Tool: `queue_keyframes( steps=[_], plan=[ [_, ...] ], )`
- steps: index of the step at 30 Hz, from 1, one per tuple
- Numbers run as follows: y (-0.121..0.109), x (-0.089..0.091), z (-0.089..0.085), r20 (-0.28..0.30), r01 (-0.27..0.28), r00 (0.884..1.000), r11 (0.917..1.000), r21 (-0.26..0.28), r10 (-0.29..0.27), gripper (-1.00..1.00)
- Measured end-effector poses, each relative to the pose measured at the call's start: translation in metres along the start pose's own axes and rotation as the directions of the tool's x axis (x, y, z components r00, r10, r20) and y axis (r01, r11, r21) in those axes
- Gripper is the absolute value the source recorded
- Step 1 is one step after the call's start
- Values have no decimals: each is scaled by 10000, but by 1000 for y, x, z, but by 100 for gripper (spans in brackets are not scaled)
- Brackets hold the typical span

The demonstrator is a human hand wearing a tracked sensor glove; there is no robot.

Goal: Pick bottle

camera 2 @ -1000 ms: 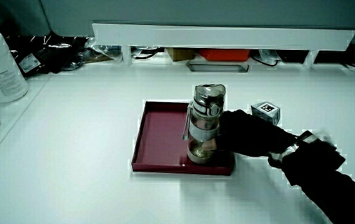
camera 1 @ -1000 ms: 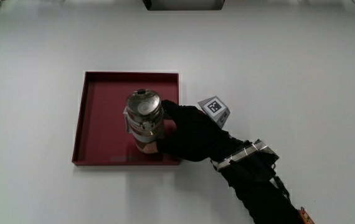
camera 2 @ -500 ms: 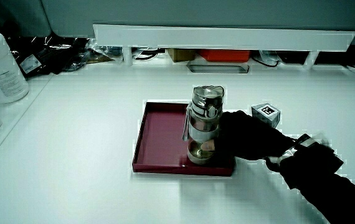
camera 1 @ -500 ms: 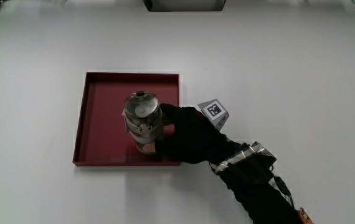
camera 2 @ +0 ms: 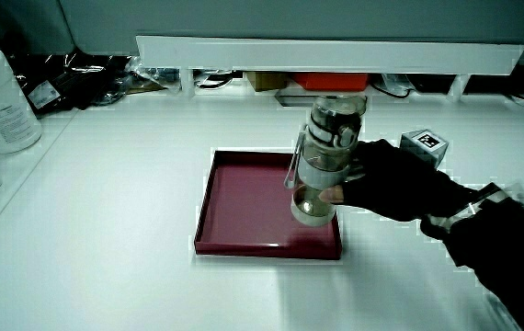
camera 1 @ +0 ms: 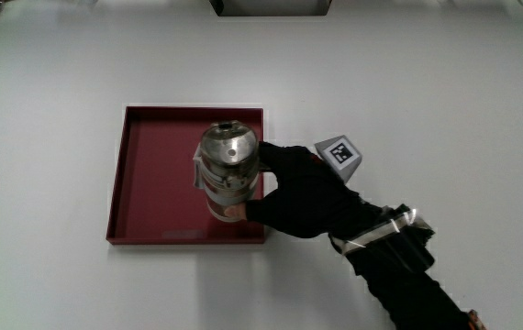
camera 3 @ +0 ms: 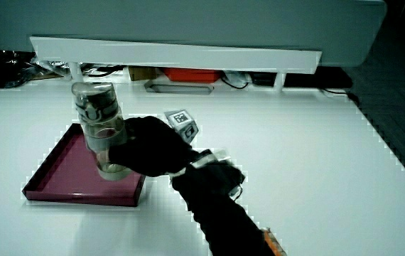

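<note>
White counter (camera 1: 445, 82): I'm seeing the hands (camera 1: 303, 192) gripping the bottle (camera 1: 228, 171), holding it above the red tray (camera 1: 151, 174).

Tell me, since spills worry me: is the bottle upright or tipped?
Nearly upright: the bottle, held in the hand's grip, leans slightly above the red tray.

Main view looks straight down, close on the tray (camera 1: 142, 183); both side views look forward and down toward the partition (camera 2: 331, 52), sharing tray and hand (camera 3: 149, 146)
</note>
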State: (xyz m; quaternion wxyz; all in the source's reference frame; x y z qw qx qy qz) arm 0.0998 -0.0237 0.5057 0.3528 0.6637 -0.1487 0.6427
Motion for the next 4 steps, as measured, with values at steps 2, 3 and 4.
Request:
queue_keyframes(
  steps=[2, 3, 4],
  plan=[
    [-6, -10, 6, 95, -140, 9999, 9999, -36, 141, 100],
    [-9, -14, 10, 155, -228, 9996, 9997, -11, 228, 100],
    [-13, -22, 13, -3, -216, 9998, 9997, -89, 216, 100]
  ],
)
